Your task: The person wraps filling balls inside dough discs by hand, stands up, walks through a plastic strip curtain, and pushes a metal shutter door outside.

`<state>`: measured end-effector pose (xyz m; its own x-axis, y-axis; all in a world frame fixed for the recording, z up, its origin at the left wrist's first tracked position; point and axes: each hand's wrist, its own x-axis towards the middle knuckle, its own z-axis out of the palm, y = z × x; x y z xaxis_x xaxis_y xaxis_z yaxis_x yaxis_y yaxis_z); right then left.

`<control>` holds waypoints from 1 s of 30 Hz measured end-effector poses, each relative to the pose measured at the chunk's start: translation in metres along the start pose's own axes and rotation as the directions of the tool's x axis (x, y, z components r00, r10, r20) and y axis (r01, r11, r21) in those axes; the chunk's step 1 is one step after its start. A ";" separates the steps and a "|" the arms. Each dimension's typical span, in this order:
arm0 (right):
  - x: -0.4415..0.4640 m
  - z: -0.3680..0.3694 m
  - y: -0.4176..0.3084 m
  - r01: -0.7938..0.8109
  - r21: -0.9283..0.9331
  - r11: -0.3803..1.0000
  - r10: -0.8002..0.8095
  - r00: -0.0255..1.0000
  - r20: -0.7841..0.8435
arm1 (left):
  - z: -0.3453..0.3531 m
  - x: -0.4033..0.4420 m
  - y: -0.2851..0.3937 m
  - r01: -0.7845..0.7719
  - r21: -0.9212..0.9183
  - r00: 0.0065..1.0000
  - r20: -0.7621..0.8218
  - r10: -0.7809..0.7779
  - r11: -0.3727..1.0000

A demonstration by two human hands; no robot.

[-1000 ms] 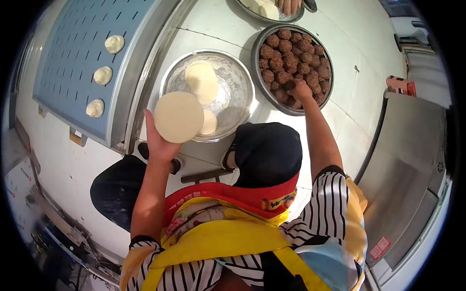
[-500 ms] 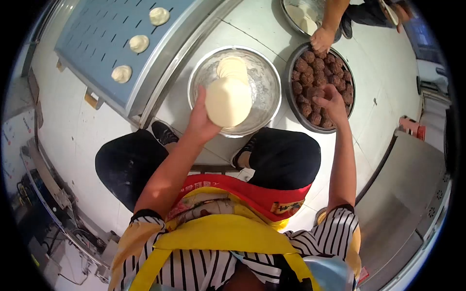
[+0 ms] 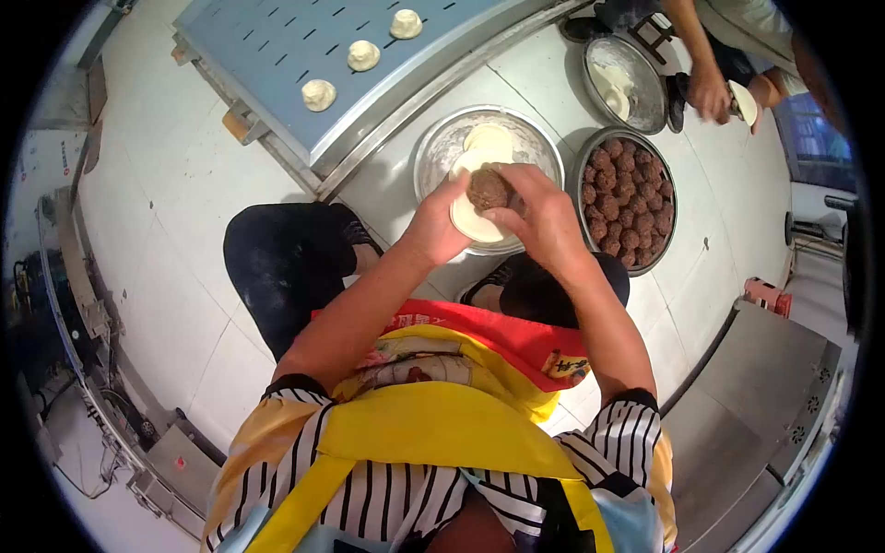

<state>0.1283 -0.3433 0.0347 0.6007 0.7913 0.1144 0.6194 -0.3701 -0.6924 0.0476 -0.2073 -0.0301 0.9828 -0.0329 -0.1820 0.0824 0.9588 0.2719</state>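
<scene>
My left hand [image 3: 438,223] is closed around the edge of a flat, pale dough wrapper [image 3: 474,223] held over the metal bowl [image 3: 422,166]. A brown ball of filling [image 3: 488,189] rests on the wrapper. My right hand [image 3: 546,219] has its fingers and thumb at the right side of this ball, gripping it against the dough. More round wrappers [image 3: 489,138] lie stacked in the bowl below. To the right stands a round dark tray [image 3: 586,230] filled with several similar filling balls [image 3: 631,198].
On the blue slotted conveyor [image 3: 267,64] sit three shaped dough pieces [image 3: 362,55]. At the upper right, another person's hand [image 3: 708,92] is beside a second bowl [image 3: 656,92] with dough wrappers; their other hand holds a wrapper [image 3: 743,103]. A steel cabinet [image 3: 737,387] stands at right.
My right hand has left the tray with a filling ball and brought it onto the wrapper in my left hand. The other person's hand has withdrawn from the tray. The view has shifted.
</scene>
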 end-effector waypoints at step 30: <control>0.000 0.014 -0.017 -0.244 0.660 0.711 0.262 0.962 0.073 | 0.032 -0.060 0.023 -0.063 0.658 0.963 -0.156 0.218 0.750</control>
<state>0.1105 -0.3306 0.0360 0.7033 0.7002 -0.1233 -0.0394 -0.1347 -0.9901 -0.0046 -0.1920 0.0170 0.9390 0.2210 -0.2637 0.1089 0.5359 0.8372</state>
